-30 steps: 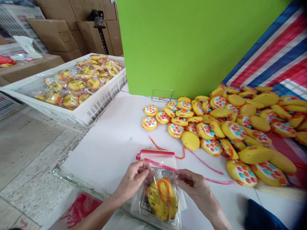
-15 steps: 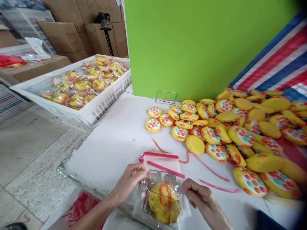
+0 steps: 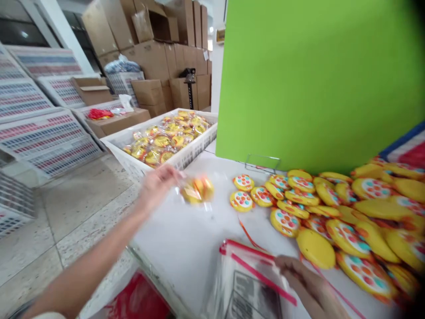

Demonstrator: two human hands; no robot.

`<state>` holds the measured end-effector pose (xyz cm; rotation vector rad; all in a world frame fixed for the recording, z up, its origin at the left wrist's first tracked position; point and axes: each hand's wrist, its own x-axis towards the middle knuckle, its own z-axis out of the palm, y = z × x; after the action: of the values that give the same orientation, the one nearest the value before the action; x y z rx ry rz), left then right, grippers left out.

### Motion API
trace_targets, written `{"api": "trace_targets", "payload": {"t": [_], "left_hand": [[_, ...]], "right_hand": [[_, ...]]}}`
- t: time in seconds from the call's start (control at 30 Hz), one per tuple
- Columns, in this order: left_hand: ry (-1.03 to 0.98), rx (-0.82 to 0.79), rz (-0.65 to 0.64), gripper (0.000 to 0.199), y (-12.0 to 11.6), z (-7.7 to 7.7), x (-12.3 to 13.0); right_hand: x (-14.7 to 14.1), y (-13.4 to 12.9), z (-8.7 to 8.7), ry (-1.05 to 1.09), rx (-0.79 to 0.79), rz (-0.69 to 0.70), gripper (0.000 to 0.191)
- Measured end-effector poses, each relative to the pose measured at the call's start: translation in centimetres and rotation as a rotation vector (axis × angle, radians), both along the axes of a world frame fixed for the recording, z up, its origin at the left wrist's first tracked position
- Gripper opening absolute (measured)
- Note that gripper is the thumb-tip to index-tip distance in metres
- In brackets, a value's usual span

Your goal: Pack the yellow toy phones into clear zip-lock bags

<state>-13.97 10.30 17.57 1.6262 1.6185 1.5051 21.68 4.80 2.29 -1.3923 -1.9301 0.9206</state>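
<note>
One bagged yellow toy (image 3: 197, 189), kinda blurry, is pinched by its wrap in the left hand (image 3: 159, 184) over the desk (image 3: 175, 243), white crate (image 3: 195, 152) just beyond that hand, while the right hand (image 3: 303, 279) is at the clear bags' (image 3: 245, 283) edge (can't tell if it's gripping), loose toys (image 3: 348, 237) heaped past it.

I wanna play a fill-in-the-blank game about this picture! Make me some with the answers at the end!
1. The hand holding a bagged toy is the person's ____ one.
2. The crate with lots of packed toys inside is coloured ____.
3. The tall board behind the loose toys is coloured ____.
4. The plain toy backs in the loose pile are coloured ____.

Missing words: left; white; green; yellow.
</note>
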Motion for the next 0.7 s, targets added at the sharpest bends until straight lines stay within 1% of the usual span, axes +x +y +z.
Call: {"api": "trace_targets", "payload": {"t": [0.03,0.07,0.1,0.13,0.17,0.2,0.27,0.3,0.33,0.37,0.4,0.43,0.47,0.6,0.7], "left_hand": [[0.009,0.118,0.109,0.01,0.9,1.3,-0.9],[0.009,0.173,0.149,0.019,1.5,1.8,-1.3],[0.028,0.232,0.177,0.028,1.7,1.6,-1.2],[0.101,0.254,0.161,0.034,1.5,0.5,-0.7],[0.187,0.179,0.077,0.036,0.7,-1.4,0.2],[0.235,0.025,-0.069,0.035,-0.4,-3.8,1.4],[0.254,-0.143,-0.221,0.033,-3.2,-9.6,4.2],[0.231,-0.261,-0.269,0.038,-4.6,-12.4,5.5],[0.186,-0.369,-0.282,0.044,-5.9,-14.9,6.7],[0.138,-0.449,-0.289,0.049,-6.9,-16.8,7.6],[0.092,-0.489,-0.306,0.053,-7.6,-18.2,8.4],[0.051,-0.511,-0.322,0.057,-8.1,-19.1,9.0],[0.017,-0.516,-0.343,0.06,-8.5,-19.4,9.5],[-0.048,-0.473,-0.418,0.067,-9.0,-19.2,10.9],[-0.054,-0.427,-0.447,0.059,-9.3,-19.4,11.8]], "right_hand": [[0.0,0.3,0.4,-0.08,0.055,-0.055,0.025],[-0.1,0.7,0.8,-0.159,0.106,-0.091,0.028],[-0.4,1.0,0.9,-0.23,0.147,-0.09,0.03],[-0.8,1.4,1.0,-0.285,0.172,-0.069,0.032],[-1.5,1.8,1.0,-0.323,0.182,-0.037,0.033],[-2.2,2.3,0.9,-0.346,0.177,-0.001,0.034],[-3.6,3.1,0.4,-0.361,0.15,0.064,0.033],[-4.1,3.4,0.2,-0.37,0.14,0.092,0.031],[-4.6,3.6,-0.1,-0.381,0.13,0.111,0.03],[-4.9,3.7,-0.4,-0.391,0.119,0.124,0.03],[-5.0,3.8,-0.7,-0.401,0.107,0.13,0.03],[-5.0,3.7,-0.9,-0.409,0.096,0.13,0.03],[-4.9,3.5,-1.0,-0.415,0.086,0.128,0.03],[-4.1,1.9,-1.1,-0.409,0.062,0.101,0.032],[-3.3,0.1,-0.9,-0.387,0.044,0.054,0.032]]}}
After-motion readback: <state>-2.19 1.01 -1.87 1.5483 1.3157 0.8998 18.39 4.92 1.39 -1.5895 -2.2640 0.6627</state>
